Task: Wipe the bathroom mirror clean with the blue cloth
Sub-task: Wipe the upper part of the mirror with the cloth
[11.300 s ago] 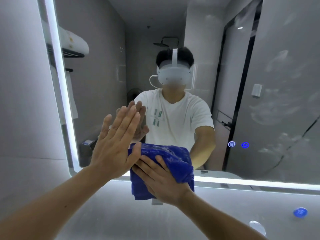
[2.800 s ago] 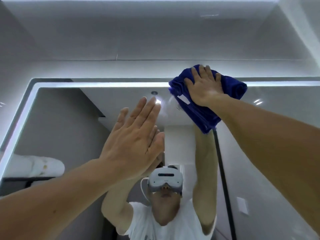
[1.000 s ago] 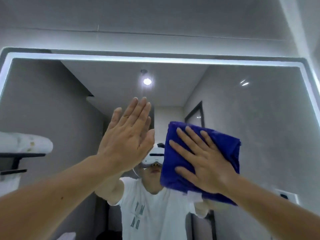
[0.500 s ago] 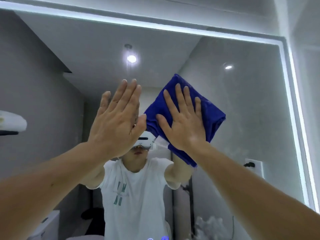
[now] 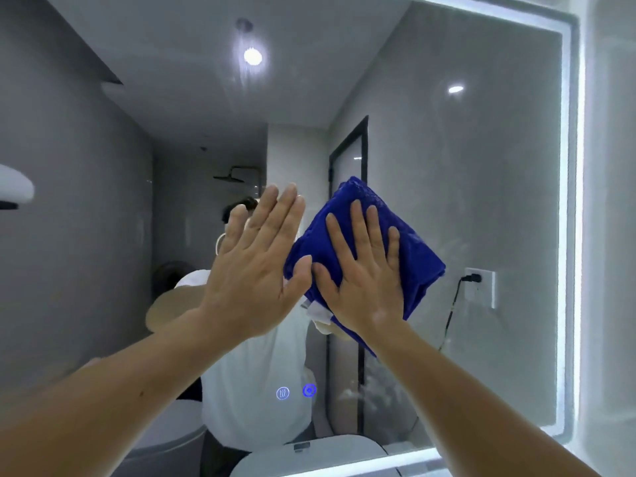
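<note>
View from a head-worn camera facing a large bathroom mirror [image 5: 481,166] edged by a glowing white lit strip [image 5: 571,235] that runs down the 3 o'clock side and along the bottom. Just right of centre, the right hand [image 5: 361,270] lies flat with its fingers straight and spread, pressing a folded blue cloth [image 5: 413,256] against the glass. It does not clutch the cloth, only pushes on it with the palm and fingers. The cloth sits as a tilted square, one corner pointing to 12 o'clock and another to 3 o'clock, with a small white tag [image 5: 318,311] showing under the heel of the hand. Just left of centre, the left hand [image 5: 261,266] is raised with its palm towards the mirror, fingers straight and close together, holding nothing. Whether it touches the glass cannot be told. Its thumb tip lies just beside the right thumb at the cloth's edge. Both bare forearms enter from the bottom corners. Reflected behind the hands is a person in a white T-shirt [image 5: 254,390]. Towards 6 o'clock two small blue touch icons [image 5: 283,393] glow on the glass, and cloudy smears [image 5: 371,390] show just to their right. A ceiling lamp [image 5: 253,56] is reflected at 12 o'clock, and a wall socket [image 5: 480,287] with a plugged-in cord at 3 o'clock.
</note>
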A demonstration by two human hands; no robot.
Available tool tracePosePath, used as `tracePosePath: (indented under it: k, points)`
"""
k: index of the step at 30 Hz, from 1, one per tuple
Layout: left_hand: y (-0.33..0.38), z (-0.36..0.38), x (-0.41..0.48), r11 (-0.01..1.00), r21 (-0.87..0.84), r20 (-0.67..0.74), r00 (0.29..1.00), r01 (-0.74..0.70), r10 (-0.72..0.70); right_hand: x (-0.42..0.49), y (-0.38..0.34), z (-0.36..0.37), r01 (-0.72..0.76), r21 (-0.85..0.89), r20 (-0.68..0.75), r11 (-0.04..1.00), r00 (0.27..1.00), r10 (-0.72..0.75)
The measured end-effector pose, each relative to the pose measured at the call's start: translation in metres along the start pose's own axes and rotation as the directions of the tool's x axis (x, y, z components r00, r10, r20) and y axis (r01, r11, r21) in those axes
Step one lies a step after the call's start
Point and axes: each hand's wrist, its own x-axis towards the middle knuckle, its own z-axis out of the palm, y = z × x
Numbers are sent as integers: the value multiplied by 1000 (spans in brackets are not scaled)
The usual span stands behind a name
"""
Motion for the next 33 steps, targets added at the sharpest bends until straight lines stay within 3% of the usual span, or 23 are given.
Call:
tracePosePath:
  k: [4, 9, 14, 21, 30, 33]
  points:
    - [6, 3, -15, 1000, 18, 25, 999, 20, -20, -1, 3, 0, 49, 12, -25, 999, 999, -49]
    - [15, -1, -36, 989, 78, 18, 992, 127, -129, -44, 18, 10, 242, 41, -47, 969, 970, -240]
    - [27, -7, -50, 968, 146, 29, 977, 204, -211, -52, 24, 10, 284, 84, -36, 955, 959, -282]
    - [8, -14, -62, 952, 241, 72, 975, 187, -210, -71, 39, 12, 438, 78, 5, 896, 898, -439]
    - [5, -6, -63, 971, 179, 94, 980, 156, -175, -158, 67, 29, 591, 115, 73, 798, 796, -600]
    - [7, -8, -67, 976, 158, 100, 981, 147, -164, -175, 68, 33, 592, 111, 63, 798, 797, -601]
